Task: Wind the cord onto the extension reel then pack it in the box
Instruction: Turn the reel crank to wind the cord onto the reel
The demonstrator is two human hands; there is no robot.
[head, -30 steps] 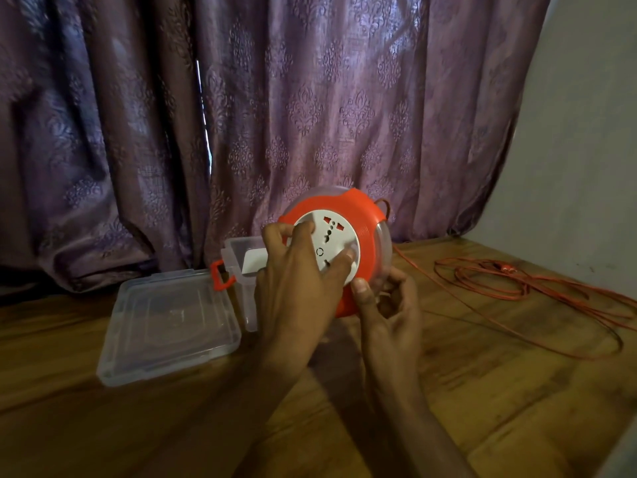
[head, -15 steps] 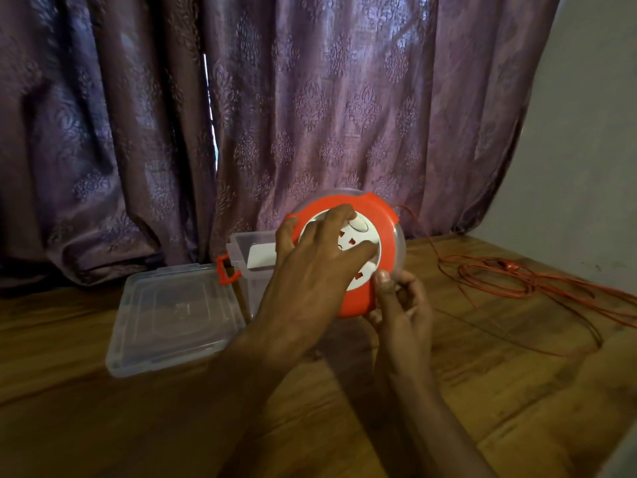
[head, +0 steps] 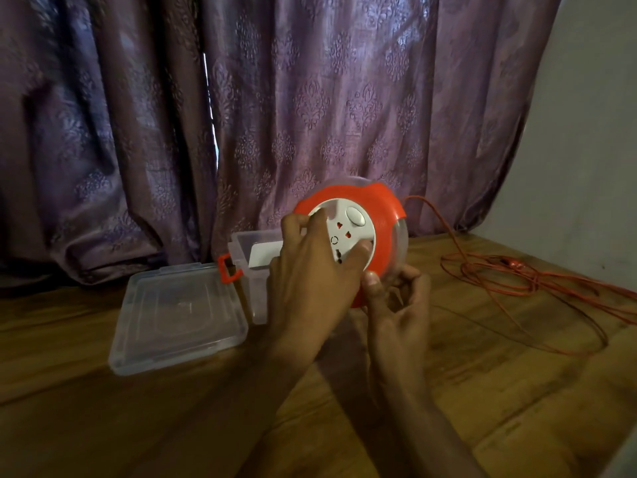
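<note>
While my left hand [head: 310, 270] curls over the smooth white socket face, fingers gripping it, my right hand [head: 396, 305] pinches the rim of the extension reel [head: 382, 222] from below. It's a round disc, glossy orange front, clear plastic shell, held upright. Thin orange cord [head: 510, 270] trails off right of my grip in loose loops on the wooden table [head: 172, 408]. Clear box [head: 248, 250] sits just left, behind my left hand.

purple curtain [head: 310, 98], wooden table [head: 172, 408]
</note>
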